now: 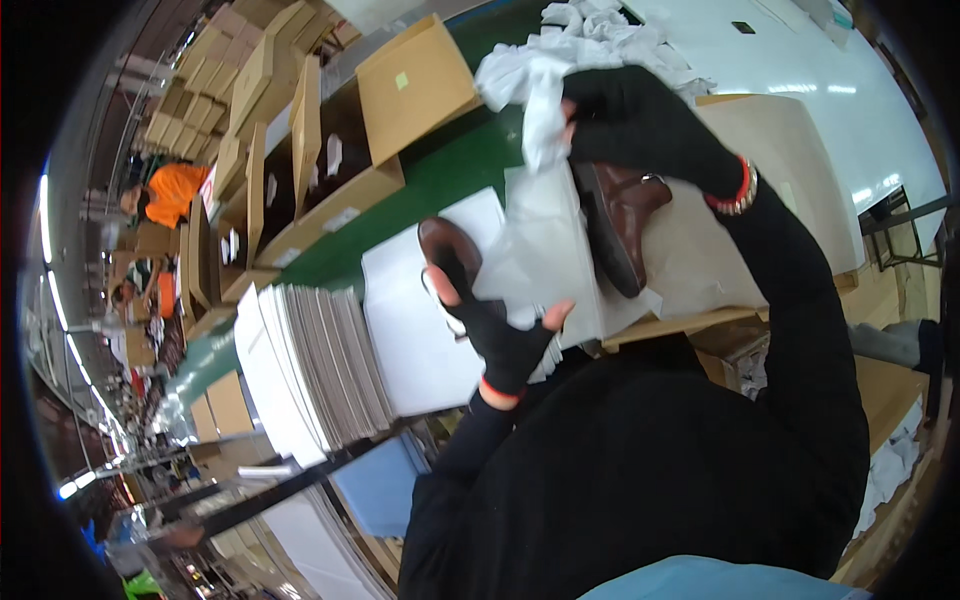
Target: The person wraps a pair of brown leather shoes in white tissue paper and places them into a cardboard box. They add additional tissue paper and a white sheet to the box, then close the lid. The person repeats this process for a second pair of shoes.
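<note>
My right hand (635,125), in a black fingerless glove, pinches a strip of crumpled white tissue paper (545,115). Just below it a brown leather boot (630,225) with a small buckle lies on pale wrapping paper (548,250). My left hand (508,345), gloved the same way, has its thumb and fingers spread apart. Its fingertips are beside a second brown boot (448,250), which lies on a white sheet (420,355). Whether they touch that boot I cannot tell, as the hand hides part of it.
A thick stack of white and grey sheets (315,365) stands left of my left hand. Open cardboard boxes (350,205) line the far left side of the green surface. More tissue paper (610,35) is heaped at the far edge. A person in orange (175,195) is farther left.
</note>
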Demonstrator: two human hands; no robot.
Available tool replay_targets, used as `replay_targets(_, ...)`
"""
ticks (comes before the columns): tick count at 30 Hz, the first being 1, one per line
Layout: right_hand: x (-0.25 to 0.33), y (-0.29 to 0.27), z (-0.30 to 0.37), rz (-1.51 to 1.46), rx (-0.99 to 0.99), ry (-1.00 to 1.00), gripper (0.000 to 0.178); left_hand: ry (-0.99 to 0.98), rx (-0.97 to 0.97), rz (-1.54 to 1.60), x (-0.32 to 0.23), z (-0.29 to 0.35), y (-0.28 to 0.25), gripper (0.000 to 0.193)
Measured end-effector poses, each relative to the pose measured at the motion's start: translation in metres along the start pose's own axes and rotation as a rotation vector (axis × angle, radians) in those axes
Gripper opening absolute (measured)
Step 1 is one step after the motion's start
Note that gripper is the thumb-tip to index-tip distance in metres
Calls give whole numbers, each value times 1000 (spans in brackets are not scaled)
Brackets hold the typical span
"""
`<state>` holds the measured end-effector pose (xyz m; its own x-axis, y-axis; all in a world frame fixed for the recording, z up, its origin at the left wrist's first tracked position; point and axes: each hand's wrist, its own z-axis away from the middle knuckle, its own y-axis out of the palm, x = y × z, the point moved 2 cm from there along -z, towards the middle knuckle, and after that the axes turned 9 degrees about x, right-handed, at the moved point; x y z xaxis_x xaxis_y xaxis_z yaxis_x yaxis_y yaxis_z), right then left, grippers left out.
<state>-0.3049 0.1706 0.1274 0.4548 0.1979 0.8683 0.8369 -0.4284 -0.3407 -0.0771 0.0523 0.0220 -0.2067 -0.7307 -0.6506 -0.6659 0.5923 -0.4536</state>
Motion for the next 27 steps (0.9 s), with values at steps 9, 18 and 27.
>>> replay_targets(9, 60, 108, 89, 153, -78, -125, 64, -321, -136, 548, -55, -3, -47, 68)
replay_targets(18, 56, 135, 127, 187, 244, -158, 28, -249, -5, 393, -81, 28, -44, 88)
replay_targets(27, 23, 137, 145, 270, -334, -65, 71, -268, 97, 131, -73, 55, -38, 49)
